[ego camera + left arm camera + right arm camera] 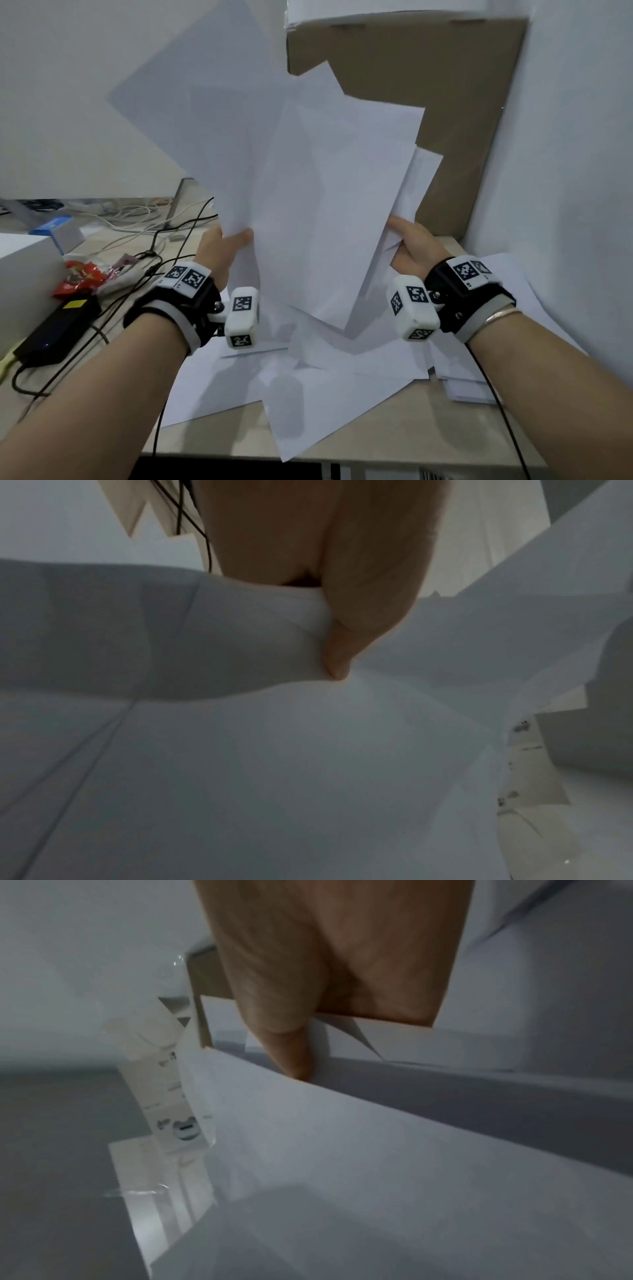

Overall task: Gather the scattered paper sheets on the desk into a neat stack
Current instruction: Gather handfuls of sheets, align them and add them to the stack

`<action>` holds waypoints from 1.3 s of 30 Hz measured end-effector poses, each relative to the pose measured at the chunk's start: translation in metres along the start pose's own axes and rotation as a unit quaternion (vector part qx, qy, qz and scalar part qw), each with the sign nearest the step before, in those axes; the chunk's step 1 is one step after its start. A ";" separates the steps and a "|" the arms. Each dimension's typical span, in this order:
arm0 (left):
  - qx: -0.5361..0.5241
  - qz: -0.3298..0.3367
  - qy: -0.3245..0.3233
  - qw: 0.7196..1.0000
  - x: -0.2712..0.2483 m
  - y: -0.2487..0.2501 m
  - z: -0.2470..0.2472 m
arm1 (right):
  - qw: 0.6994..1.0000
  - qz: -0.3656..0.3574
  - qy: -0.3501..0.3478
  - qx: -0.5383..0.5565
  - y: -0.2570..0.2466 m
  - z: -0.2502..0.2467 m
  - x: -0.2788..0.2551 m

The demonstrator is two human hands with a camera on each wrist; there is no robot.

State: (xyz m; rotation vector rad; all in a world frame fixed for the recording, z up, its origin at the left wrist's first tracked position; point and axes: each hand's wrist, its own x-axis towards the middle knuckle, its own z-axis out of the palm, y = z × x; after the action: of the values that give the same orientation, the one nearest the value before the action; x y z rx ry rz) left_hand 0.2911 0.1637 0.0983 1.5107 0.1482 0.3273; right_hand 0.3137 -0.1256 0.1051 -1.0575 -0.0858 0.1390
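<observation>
A loose, fanned bundle of white paper sheets [308, 178] is held up in the air above the desk [212, 435]. My left hand [226, 245] pinches its lower left edge, the thumb pressed onto the sheets [240, 647] in the left wrist view. At the bundle's lower right edge my right hand [407, 243] grips the sheets [342, 1137], thumb on top. More white sheets [325, 387] lie scattered and overlapping on the desk beneath both wrists, one hanging over the front edge. The fingers behind the bundle are hidden.
A brown cardboard box [445, 120] stands at the back right against a white wall [565, 171]. On the left lie black cables [144, 267], a black power adapter [58, 329], a red snack wrapper [80, 274] and a white box [24, 270].
</observation>
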 end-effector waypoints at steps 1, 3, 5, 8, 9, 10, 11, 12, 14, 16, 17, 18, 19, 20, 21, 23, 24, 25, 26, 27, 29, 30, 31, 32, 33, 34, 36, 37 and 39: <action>-0.005 0.008 0.002 1.000 0.004 0.002 0.003 | 0.999 0.002 -0.009 0.031 -0.003 0.002 0.000; -0.014 0.019 0.004 1.000 0.009 0.004 0.009 | 0.998 -0.013 -0.026 0.059 -0.004 0.001 0.003; -0.014 0.023 0.001 1.000 0.012 0.001 0.015 | 0.998 -0.045 -0.017 0.050 0.005 -0.001 0.006; -0.033 0.025 -0.009 0.999 0.017 -0.006 0.020 | 0.998 -0.053 0.035 0.025 0.023 -0.007 0.011; -0.035 0.025 -0.009 0.999 0.020 -0.009 0.021 | 0.997 -0.049 0.043 0.032 0.028 -0.010 0.014; -0.038 0.026 -0.007 0.999 0.021 -0.010 0.021 | 0.997 -0.047 0.048 0.047 0.032 -0.013 0.016; -0.044 0.025 -0.007 0.999 0.022 -0.010 0.022 | 0.996 -0.046 0.053 0.062 0.035 -0.015 0.018; -0.052 0.023 -0.011 0.998 0.023 -0.010 0.023 | 0.994 -0.047 0.053 0.078 0.037 -0.016 0.021; -0.072 0.023 -0.017 0.997 0.027 -0.005 0.025 | 0.994 -0.037 0.042 0.098 0.035 -0.015 0.025; -0.088 0.029 -0.020 0.995 0.032 0.000 0.025 | 0.994 -0.018 0.032 0.103 0.031 -0.014 0.030; -0.095 0.031 -0.027 0.995 0.034 0.002 0.026 | 0.994 -0.015 0.035 0.101 0.030 -0.014 0.034; -0.100 0.030 -0.035 0.994 0.034 0.003 0.026 | 0.994 -0.016 0.037 0.101 0.030 -0.015 0.035; -0.106 0.026 -0.043 0.993 0.034 0.001 0.026 | 0.994 -0.022 0.044 0.096 0.032 -0.017 0.036; -0.109 0.022 -0.051 0.993 0.031 -0.002 0.026 | 0.994 -0.025 0.049 0.093 0.035 -0.020 0.035; -0.113 0.015 -0.056 0.992 0.029 -0.007 0.027 | 0.994 -0.024 0.049 0.096 0.039 -0.023 0.034; -0.119 0.000 -0.062 0.991 0.026 -0.015 0.026 | 0.993 -0.022 0.041 0.112 0.047 -0.028 0.030; -0.121 -0.008 -0.064 0.991 0.025 -0.018 0.026 | 0.993 -0.027 0.038 0.113 0.049 -0.030 0.028; -0.123 -0.013 -0.064 0.990 0.025 -0.020 0.025 | 0.993 -0.030 0.037 0.109 0.051 -0.031 0.026; -0.122 -0.016 -0.064 0.990 0.025 -0.021 0.025 | 0.993 -0.031 0.038 0.103 0.053 -0.033 0.026; -0.124 -0.018 -0.061 0.990 0.026 -0.023 0.025 | 0.994 -0.028 0.042 0.093 0.056 -0.034 0.025; -0.120 -0.024 -0.029 0.992 0.029 -0.026 0.025 | 0.996 -0.016 0.047 0.068 0.062 -0.035 0.025; -0.113 -0.028 -0.009 0.993 0.029 -0.026 0.026 | 0.997 -0.010 0.048 0.051 0.065 -0.036 0.024; -0.106 -0.030 0.011 0.994 0.031 -0.028 0.027 | 0.998 -0.007 0.047 0.033 0.068 -0.036 0.024; -0.098 -0.026 0.027 0.994 0.033 -0.028 0.028 | 0.999 -0.005 0.044 0.018 0.071 -0.037 0.023; -0.091 -0.020 0.041 0.995 0.035 -0.029 0.028 | 0.999 -0.005 0.040 0.005 0.073 -0.037 0.022; -0.083 -0.011 0.051 0.995 0.035 -0.028 0.029 | 0.999 -0.006 0.039 -0.006 0.074 -0.038 0.022; -0.070 0.006 0.053 0.996 0.035 -0.024 0.029 | 0.999 -0.015 0.044 -0.012 0.075 -0.039 0.023; -0.076 0.011 0.043 0.996 0.036 -0.021 0.029 | 0.999 -0.027 0.046 -0.007 0.073 -0.038 0.023; -0.105 0.019 0.008 0.994 0.037 -0.015 0.027 | 0.997 -0.049 0.052 0.010 0.070 -0.038 0.024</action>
State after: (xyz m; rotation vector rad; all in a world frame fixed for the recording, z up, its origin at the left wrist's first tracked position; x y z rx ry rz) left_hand 0.3360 0.1487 0.0886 1.3043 0.0947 0.3729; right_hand 0.3376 -0.1203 0.0254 -1.0376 -0.0424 -0.0031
